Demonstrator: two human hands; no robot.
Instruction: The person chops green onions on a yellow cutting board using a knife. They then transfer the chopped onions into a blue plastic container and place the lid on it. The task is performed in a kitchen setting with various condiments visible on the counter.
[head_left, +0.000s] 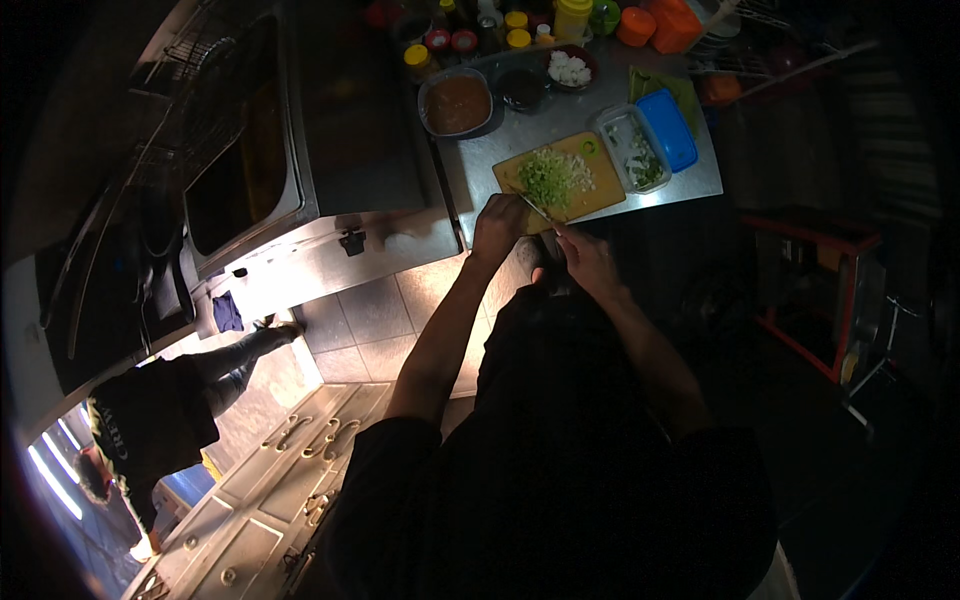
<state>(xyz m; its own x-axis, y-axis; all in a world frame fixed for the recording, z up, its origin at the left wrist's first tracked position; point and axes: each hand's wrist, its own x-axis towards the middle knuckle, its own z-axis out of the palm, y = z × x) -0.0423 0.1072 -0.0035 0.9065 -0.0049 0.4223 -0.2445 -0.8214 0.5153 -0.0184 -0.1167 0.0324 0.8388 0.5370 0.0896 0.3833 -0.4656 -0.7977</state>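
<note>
A yellow cutting board (604, 196) lies at the front edge of a steel counter, bearing chopped green vegetable (546, 174) and paler chopped pieces (581, 176). My right hand (587, 259) is closed on the handle end of a knife (537, 208), whose blade slants up and left over the board's near part. My left hand (501, 222) is at the board's near left corner, by the blade's far end; its fingers are bent, and whether they hold anything is hidden. A green ring-shaped piece (589, 146) rests near the board's far right corner.
Right of the board stand a clear container (655, 180) with green pieces and a blue lid (667, 129). Behind are a tub of brown liquid (456, 103), a dark bowl (520, 88), a bowl of white food (570, 69) and several jars. Another person (150, 420) stands at far left.
</note>
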